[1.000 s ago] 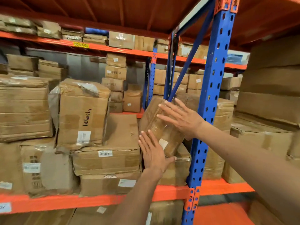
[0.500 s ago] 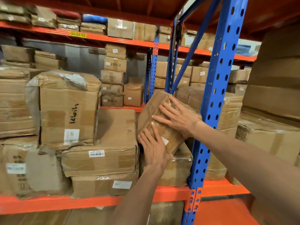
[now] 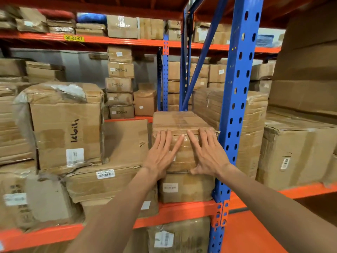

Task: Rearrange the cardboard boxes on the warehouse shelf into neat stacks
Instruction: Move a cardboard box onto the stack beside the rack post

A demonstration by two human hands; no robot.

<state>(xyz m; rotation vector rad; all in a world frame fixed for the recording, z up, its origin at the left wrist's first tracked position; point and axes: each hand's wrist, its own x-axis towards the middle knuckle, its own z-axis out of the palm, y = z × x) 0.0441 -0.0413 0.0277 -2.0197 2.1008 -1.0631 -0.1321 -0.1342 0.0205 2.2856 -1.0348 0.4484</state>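
A small taped cardboard box [image 3: 180, 121] sits level on top of another brown box [image 3: 186, 189] at the right end of the orange shelf [image 3: 182, 209], close beside the blue upright. My left hand [image 3: 162, 156] and my right hand [image 3: 207, 154] lie flat side by side against its front face, fingers spread and pointing up, palms pressing rather than gripping. To its left stand a wide box with a barcode label [image 3: 102, 181], a flat box [image 3: 125, 139] leaning behind it, and a tall plastic-wrapped box with handwriting [image 3: 65, 128].
The blue upright post [image 3: 238, 106] stands just right of my right hand. Large boxes [image 3: 295, 152] fill the neighbouring bay on the right. More stacked boxes [image 3: 120, 84] line the rack behind, and crumpled boxes [image 3: 36, 198] crowd the left end.
The small taped box was tilted on its corner; it now lies level on the box below. Both hands moved from its slanted side to flat on its front face. The camera came closer.
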